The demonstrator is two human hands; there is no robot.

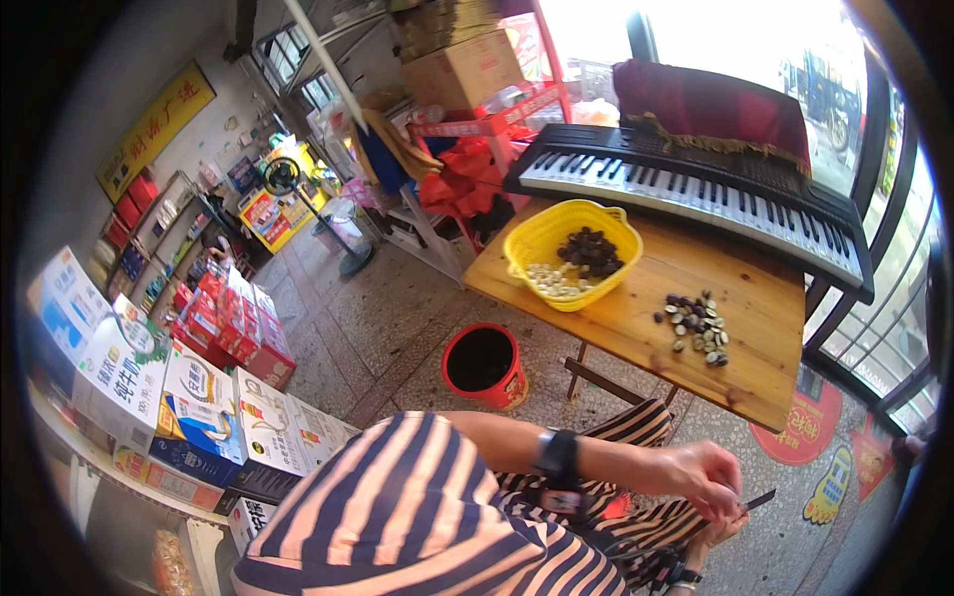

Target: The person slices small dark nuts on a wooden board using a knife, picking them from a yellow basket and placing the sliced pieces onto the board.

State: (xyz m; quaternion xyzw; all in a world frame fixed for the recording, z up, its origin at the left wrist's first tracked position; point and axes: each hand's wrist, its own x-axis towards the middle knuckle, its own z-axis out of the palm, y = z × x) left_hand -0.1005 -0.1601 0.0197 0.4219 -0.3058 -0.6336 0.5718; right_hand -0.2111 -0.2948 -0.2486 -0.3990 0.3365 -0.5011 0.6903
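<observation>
My left hand [700, 477], with a black band on its wrist, is at lower right. Its fingers bend down against my right hand [721, 530]; whatever lies between their fingertips is hidden. A knife with a dark narrow blade [760, 500] sticks out from my right hand, its handle covered by the fingers. Above the hands, a wooden table [753, 387] bears a pile of dark nuts or seeds and pale shell pieces [697, 324]. A yellow plastic basket [533, 231] beside it holds whole dark nuts [591, 252] and peeled pale kernels [551, 281].
An electronic keyboard [693, 186], partly under a dark red cloth [708, 112], spans the table's far side. A red bucket [514, 380] with a dark inside stands on the floor left of the table. Milk cartons [201, 410] line the left. A floor fan [320, 216] stands farther back.
</observation>
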